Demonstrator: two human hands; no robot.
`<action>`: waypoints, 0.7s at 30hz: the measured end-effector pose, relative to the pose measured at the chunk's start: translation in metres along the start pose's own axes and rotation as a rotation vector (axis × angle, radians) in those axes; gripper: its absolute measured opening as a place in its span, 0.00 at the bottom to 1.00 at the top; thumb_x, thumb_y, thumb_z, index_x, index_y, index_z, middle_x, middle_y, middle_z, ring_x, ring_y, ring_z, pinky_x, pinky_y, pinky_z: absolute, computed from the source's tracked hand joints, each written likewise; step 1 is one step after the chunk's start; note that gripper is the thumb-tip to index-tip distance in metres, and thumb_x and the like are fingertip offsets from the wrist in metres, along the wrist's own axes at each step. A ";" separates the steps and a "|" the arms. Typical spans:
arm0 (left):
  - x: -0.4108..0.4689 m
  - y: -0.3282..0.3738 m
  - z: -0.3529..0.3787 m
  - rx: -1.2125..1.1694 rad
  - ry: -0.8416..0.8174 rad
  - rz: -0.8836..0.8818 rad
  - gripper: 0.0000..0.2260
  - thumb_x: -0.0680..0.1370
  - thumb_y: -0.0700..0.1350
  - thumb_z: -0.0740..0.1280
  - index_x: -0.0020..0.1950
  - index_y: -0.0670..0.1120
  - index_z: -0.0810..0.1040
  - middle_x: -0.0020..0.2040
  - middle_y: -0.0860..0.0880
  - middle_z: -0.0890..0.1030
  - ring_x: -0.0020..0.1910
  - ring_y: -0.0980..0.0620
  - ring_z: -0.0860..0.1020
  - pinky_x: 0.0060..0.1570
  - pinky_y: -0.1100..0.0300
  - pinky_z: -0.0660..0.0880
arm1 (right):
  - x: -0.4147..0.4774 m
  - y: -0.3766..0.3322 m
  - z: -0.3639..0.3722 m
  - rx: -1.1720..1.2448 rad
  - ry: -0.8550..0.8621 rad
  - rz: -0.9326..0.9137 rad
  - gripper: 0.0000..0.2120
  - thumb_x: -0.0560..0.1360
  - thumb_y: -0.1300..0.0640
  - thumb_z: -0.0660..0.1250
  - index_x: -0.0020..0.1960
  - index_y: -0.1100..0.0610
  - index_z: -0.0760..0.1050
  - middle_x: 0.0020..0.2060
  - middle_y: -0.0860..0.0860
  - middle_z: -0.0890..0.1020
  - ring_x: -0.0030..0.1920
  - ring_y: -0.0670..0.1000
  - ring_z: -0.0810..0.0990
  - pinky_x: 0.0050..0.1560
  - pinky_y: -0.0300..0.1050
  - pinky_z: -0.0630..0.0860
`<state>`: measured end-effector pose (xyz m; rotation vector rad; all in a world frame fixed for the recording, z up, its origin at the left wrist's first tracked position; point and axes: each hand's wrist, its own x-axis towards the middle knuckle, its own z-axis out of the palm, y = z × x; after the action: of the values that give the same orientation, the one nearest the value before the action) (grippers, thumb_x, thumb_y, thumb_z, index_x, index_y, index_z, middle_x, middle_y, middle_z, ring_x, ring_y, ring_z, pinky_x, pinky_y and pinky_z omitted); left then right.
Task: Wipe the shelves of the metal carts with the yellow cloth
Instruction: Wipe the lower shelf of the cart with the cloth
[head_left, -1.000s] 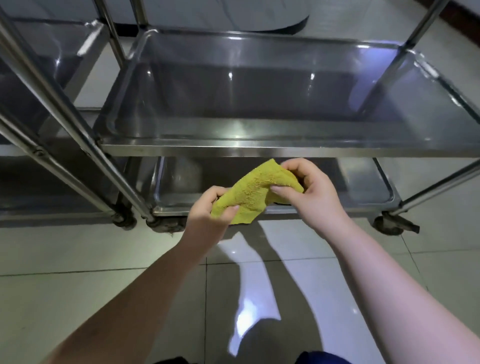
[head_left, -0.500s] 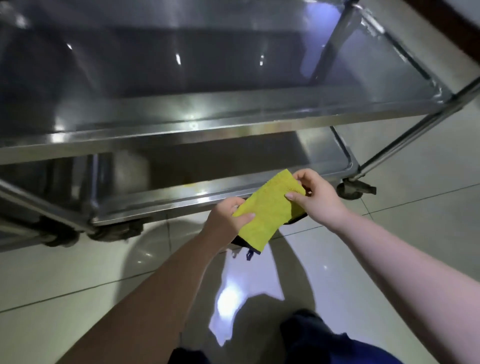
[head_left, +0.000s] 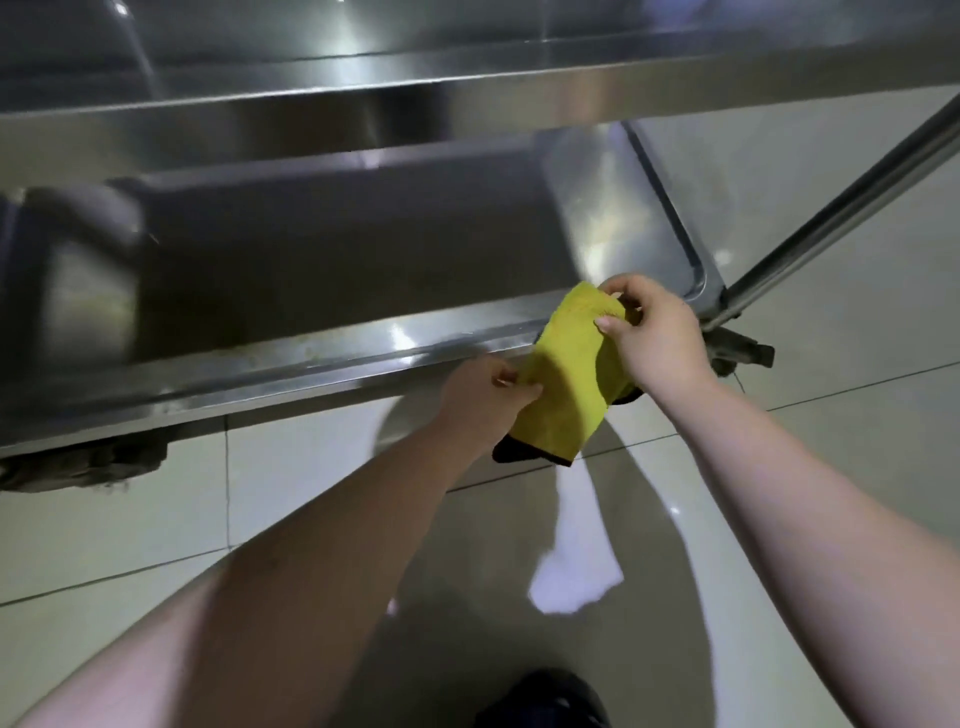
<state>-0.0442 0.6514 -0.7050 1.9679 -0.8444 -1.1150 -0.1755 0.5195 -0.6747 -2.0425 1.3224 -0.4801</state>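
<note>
We're looking down at a glossy pale tiled floor (head_left: 114, 525) with thin dark grout lines (head_left: 227, 483) crossing it. There's a bright patch of reflected light (head_left: 574, 574) near the middle, and a bit of dark clothing (head_left: 545, 696) at the bottom edge.

cart shelf (head_left: 363, 353): shiny steel | cloth (head_left: 566, 374): nubbly yellow fabric | floor (head_left: 130, 499): glossy tile
</note>
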 end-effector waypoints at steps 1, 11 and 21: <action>0.004 0.010 0.012 0.016 -0.023 0.017 0.09 0.76 0.47 0.71 0.52 0.44 0.82 0.48 0.47 0.83 0.49 0.48 0.80 0.49 0.55 0.75 | 0.012 0.004 -0.010 -0.091 -0.008 0.006 0.13 0.74 0.61 0.70 0.56 0.49 0.78 0.52 0.49 0.80 0.51 0.48 0.76 0.47 0.37 0.66; 0.090 0.036 0.044 0.580 0.323 0.362 0.17 0.76 0.45 0.63 0.65 0.48 0.77 0.60 0.41 0.78 0.59 0.39 0.74 0.58 0.53 0.67 | 0.095 0.044 0.021 -0.688 -0.139 0.038 0.24 0.79 0.44 0.54 0.74 0.50 0.64 0.74 0.61 0.62 0.75 0.66 0.52 0.74 0.63 0.48; 0.137 -0.003 0.003 0.917 0.402 0.179 0.25 0.82 0.56 0.50 0.79 0.58 0.50 0.80 0.52 0.49 0.78 0.47 0.40 0.73 0.42 0.35 | 0.136 0.108 0.002 -0.674 -0.105 -0.025 0.28 0.79 0.45 0.52 0.77 0.35 0.47 0.79 0.46 0.48 0.77 0.63 0.42 0.75 0.63 0.41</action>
<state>0.0098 0.5421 -0.7668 2.6274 -1.4143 -0.1695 -0.1881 0.3667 -0.7568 -2.5752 1.5306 0.0915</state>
